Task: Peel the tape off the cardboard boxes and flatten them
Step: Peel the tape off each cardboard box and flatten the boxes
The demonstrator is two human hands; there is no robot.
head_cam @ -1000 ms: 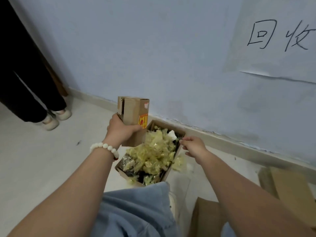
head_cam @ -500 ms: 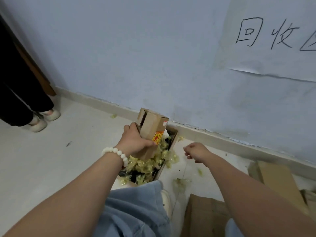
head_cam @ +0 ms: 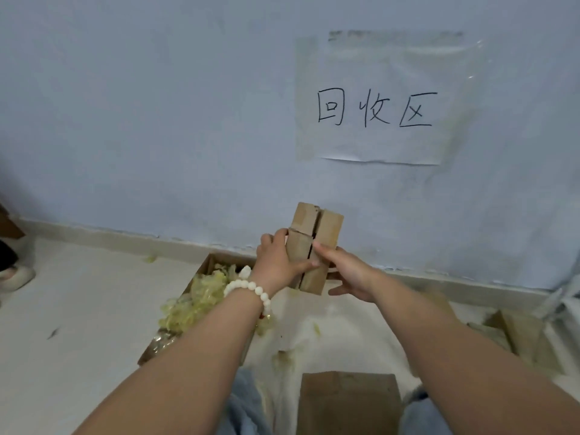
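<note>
Head view: the small cardboard box (head_cam: 314,243) is up in the air in front of the wall (head_cam: 157,120), held between both hands, just right of the open scrap box (head_cam: 219,258) full of peeled tape (head_cam: 196,298).

Its long axis runs nearly upright, with the top leaning a bit right and away. The centre seam between the two flaps faces the camera. The left hand (head_cam: 276,265) grips the left half, thumb across the front and fingers curled round the back edge. The right hand (head_cam: 349,275) comes in from the lower right, its thumb lying on the front right at the seam and the other fingers tucked under and behind the right half, so it's pinching that side. Both hands are on the lower half and the top sticks out free above them. The seam sits right between the two thumbs, so to me the next move looks like prying or squashing along that line. I can't tell whether any tape is left on it.

Compared with a second ago: back then only the left hand had the box, hovering over the scrap box, while the right hand hung apart over the tape with its fingers loosely curled. Now the right hand has joined the grip. The box has swung right, off the scrap box, and the red-and-yellow sticker that faced the camera is out of sight.
</note>
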